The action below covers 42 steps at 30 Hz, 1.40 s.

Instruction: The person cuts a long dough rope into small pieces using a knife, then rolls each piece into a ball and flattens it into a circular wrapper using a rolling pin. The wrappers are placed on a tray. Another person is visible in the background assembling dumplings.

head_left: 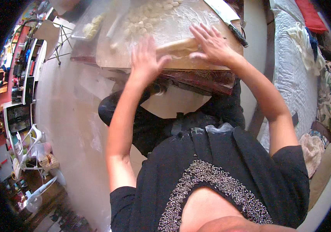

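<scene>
A long roll of dough (178, 46) lies across the near part of a floured wooden board (113, 59). Flat over its left end is my left hand (146, 55), blurred, with the thumb held apart. My right hand (212, 43) lies over the right end with its fingers spread. Neither hand's fingers are wrapped around the dough. Beyond my left hand, several small cut dough pieces (140, 27) are scattered in flour. A pale stick (114, 26), perhaps a rolling pin, rests to their left.
A cleaver (222, 11) lies on the board's right side, its black handle (238, 34) over the edge. A clear tray (78, 36) with yellowish dough (93, 27) stands at left. Part of another person (67, 4) shows at top left. A bed (290, 78) stands right.
</scene>
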Motion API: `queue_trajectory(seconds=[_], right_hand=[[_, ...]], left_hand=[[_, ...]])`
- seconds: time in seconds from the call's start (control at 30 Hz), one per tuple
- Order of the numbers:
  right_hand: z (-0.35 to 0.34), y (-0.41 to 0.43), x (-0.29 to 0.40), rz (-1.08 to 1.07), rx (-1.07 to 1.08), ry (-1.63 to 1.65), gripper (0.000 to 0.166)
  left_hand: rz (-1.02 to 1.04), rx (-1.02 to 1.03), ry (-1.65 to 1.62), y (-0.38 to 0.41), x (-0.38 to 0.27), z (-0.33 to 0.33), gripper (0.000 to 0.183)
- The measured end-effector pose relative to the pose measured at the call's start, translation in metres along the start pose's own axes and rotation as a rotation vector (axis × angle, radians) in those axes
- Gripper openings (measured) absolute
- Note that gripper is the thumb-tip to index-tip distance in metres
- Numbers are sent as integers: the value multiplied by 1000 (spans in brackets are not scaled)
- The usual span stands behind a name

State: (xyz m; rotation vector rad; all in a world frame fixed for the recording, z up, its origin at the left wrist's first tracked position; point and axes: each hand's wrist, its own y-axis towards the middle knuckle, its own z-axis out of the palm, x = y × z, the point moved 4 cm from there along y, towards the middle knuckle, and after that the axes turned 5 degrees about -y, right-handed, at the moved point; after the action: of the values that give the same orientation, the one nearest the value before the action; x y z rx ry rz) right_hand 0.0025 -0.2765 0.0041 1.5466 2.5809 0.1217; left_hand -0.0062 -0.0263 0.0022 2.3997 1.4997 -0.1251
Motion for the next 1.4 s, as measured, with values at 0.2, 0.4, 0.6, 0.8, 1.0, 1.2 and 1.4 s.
queue_trajectory(seconds=[0.2,0.4,0.6,0.8,1.0,1.2,1.4], right_hand=[[-11,-46,20,-108,-43,168,100],[-29,-28,2,214,49,580,26],[-30,21,18,-104,-6,266,22],[-19,27,-51,147,-17,213,23],[-33,9,-74,427,-156,411,21],[-25,9,-41,144,-13,352,25],[-32,-31,-18,-57,-20,521,23]], left_hand=[[61,-131,13,-17,-17,-21,35],[82,-245,-141,-62,-41,-9,30],[166,-268,-196,-57,-45,-17,30],[159,-260,-281,-50,-47,-16,31],[126,-215,-241,-28,-37,-19,28],[284,-138,-125,24,-40,-41,26],[282,-58,-297,-9,-60,-31,25]])
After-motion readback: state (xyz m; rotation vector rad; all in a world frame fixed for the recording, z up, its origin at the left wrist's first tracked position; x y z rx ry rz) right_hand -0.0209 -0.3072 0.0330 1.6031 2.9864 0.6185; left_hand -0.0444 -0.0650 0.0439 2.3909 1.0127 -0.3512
